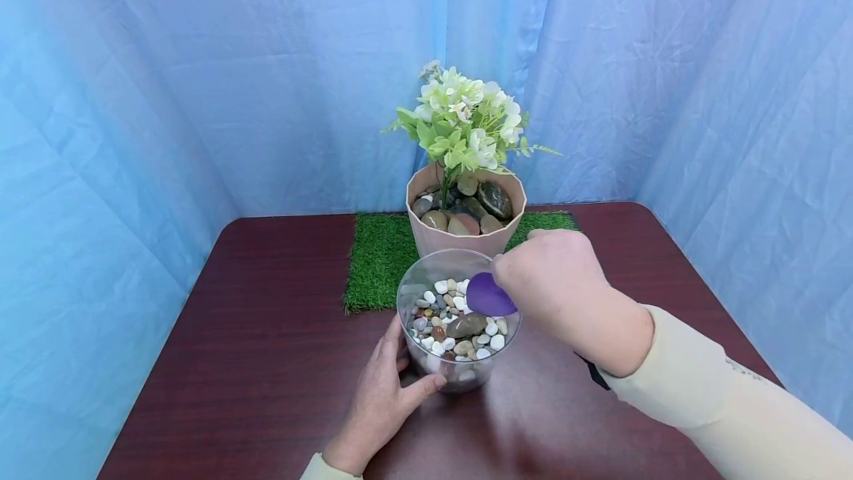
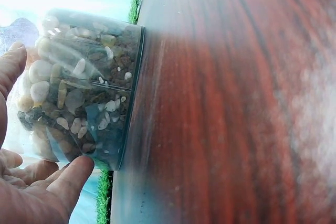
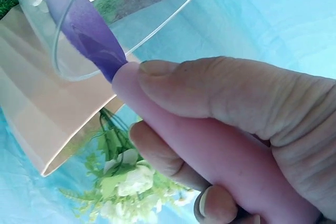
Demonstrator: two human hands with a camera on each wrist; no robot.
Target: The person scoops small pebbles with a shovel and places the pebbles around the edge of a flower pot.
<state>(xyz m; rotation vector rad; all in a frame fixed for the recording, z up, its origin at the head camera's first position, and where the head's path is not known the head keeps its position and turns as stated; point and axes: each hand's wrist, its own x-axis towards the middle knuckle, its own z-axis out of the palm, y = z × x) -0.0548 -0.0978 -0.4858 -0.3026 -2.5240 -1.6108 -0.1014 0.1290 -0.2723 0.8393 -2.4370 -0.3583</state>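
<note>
A clear round container (image 1: 459, 372) of mixed pebbles (image 1: 496, 342) stands on the table, with a larger brown stone (image 1: 466, 326) on top of the pebbles. My left hand (image 1: 383, 398) holds its near left side, thumb at the front and fingers round the side. In the left wrist view, finer stones show low in the container (image 2: 79, 98). My right hand (image 1: 560, 291) grips the pink handle (image 3: 210, 156) of a small trowel from the right. The trowel's purple blade (image 1: 489, 295) reaches inside the rim over the pebbles.
Right behind the container is a pale pink pot (image 1: 460, 244) with large stones and white flowers (image 1: 460, 113). Beneath it lies an artificial grass mat (image 1: 376, 265) on the dark red table (image 1: 266, 361). Blue curtains (image 1: 266, 80) enclose the back and both sides.
</note>
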